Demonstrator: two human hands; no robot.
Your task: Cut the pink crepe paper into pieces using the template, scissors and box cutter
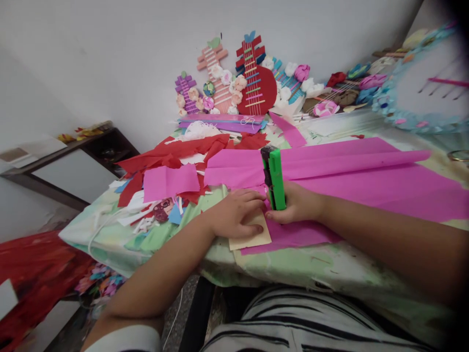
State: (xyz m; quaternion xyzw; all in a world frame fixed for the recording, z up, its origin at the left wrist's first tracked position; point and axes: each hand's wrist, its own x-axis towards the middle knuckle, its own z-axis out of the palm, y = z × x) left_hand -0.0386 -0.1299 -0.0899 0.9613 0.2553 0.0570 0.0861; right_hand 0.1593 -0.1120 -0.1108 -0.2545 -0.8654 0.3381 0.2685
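Right hand grips an upright green stapler over pink paper; left hand, fingers loosely spread, rests on yellow card; work seems early: card plain, no staple visible.

The green stapler near the frame's centre seems to be of smooth plastic, a little shiny. The pink sheets at centre right are thin matt paper, softly creased. At lower centre, the tablecloth looks like wrinkled cloth.
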